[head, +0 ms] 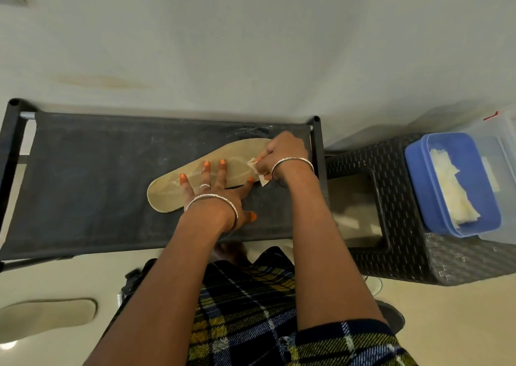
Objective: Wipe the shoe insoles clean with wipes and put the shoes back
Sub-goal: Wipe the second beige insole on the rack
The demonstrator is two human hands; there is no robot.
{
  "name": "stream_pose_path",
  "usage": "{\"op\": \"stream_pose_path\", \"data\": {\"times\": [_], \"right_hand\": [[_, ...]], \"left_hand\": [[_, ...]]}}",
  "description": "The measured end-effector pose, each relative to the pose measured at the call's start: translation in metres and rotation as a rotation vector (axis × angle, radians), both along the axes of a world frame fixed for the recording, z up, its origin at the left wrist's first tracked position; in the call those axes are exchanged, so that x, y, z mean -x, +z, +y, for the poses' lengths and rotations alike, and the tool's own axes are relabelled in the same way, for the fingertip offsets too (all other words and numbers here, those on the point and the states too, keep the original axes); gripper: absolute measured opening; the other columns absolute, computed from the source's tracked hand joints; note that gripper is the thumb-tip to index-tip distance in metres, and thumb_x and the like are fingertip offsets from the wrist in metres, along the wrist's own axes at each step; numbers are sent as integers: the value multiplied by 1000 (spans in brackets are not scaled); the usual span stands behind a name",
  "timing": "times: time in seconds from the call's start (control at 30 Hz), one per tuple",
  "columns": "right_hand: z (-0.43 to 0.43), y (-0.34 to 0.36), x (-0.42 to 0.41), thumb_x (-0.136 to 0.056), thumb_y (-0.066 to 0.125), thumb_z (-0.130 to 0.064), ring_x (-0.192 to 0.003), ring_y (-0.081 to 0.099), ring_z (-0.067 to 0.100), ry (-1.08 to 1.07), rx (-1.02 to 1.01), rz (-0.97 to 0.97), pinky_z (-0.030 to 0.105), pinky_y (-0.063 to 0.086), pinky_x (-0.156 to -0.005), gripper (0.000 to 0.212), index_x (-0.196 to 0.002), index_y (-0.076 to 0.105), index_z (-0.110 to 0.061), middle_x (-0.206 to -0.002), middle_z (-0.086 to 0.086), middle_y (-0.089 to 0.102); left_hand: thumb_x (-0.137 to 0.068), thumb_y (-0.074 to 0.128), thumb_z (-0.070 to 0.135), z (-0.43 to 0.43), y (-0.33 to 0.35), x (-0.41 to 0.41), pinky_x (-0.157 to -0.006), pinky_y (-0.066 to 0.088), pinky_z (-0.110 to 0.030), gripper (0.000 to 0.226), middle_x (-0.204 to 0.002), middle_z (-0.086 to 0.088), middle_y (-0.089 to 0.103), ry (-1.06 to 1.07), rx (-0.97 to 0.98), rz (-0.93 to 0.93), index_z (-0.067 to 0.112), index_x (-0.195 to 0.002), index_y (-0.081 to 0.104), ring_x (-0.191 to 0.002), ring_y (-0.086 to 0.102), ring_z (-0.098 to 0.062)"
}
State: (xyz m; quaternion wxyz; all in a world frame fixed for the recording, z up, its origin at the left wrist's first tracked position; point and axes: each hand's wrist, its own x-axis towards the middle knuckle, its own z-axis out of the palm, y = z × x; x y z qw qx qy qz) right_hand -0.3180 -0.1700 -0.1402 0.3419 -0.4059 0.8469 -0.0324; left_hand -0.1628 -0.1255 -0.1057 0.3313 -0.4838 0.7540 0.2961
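the tan insole [164, 195] lies flat on the black surface [83, 184]. the left grip [217, 198] is spread, pressing its middle. the right grip [282, 150] pinches a wipe [262, 180] at its right end.

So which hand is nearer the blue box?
Right. The right hand pinches a wipe at the insole end nearest the blue box; the left hand presses its middle, farther off.
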Motion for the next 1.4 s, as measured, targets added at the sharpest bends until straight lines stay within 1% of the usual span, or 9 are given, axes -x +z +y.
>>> {"op": "stream_pose_path", "data": {"times": [0.13,0.27,0.5,0.6,0.7,0.83,0.93,1.1,1.4], "right_hand": [[1,1,15,-66,82,-29,-90,69,23,-102,79,90,31,58,-83,30,-93,76,-17,-96,5,73],[4,3,24,-76,79,-29,-99,68,24,-150,170,224,31,57,-84,25,-98,75,-18,-100,5,73],[8,14,10,-58,91,-18,-81,73,26,-44,-30,-48,40,62,-75,29,-81,77,-10,-87,8,74],[8,16,15,-69,86,-23,-91,70,23,-100,97,75,32,58,-84,20,-85,79,-15,-92,5,74],[10,18,15,-79,78,-19,-97,67,23,-161,315,138,25,50,-82,2,-79,77,-21,-92,2,75],[8,15,4,-81,76,-19,-91,68,21,-119,324,90,24,52,-83,4,-81,78,-23,-86,3,76],[6,15,-4,-78,80,-22,-87,70,23,-29,343,8,34,57,-86,2,-79,79,-21,-82,2,76],[9,20,18,-86,69,-13,-97,68,26,-104,300,202,29,53,-84,15,-90,80,-22,-96,3,76],[4,16,-4,-84,72,-14,-86,69,23,-33,347,91,24,50,-77,13,-86,80,-23,-91,3,76]], "left_hand": [[-91,40,68,-1,-1,-2,-109,-10,-69,74,-153,1,-38,-10,-1,8,58,-145,-9,-141,-33,-32],[-92,39,67,-1,-1,-2,-109,-10,-69,73,-153,0,-39,-18,-1,2,56,-145,-10,-141,-33,-33],[-91,40,67,-1,1,-2,-110,-9,-69,74,-154,0,-38,-11,-3,-1,56,-146,-9,-142,-32,-32],[-92,39,66,-1,1,-1,-110,-10,-69,74,-154,-1,-38,-20,4,-2,55,-146,-10,-142,-32,-33],[-92,39,66,-1,2,-2,-110,-10,-69,74,-154,-1,-38,-28,4,0,55,-146,-10,-142,-32,-33],[-92,40,67,-1,-1,-1,-110,-11,-69,74,-153,-1,-38,-18,7,-2,56,-145,-10,-142,-32,-32],[-91,40,67,-1,-1,-1,-110,-10,-68,74,-154,-1,-38,-21,8,-5,56,-145,-10,-142,-32,-32],[-91,40,67,-3,-3,-3,-109,-11,-69,74,-152,0,-40,-29,-3,5,56,-145,-10,-141,-33,-34],[-90,40,69,-1,-4,-1,-110,-10,-69,73,-154,0,-37,-23,8,1,58,-145,-9,-142,-32,-32]]}}
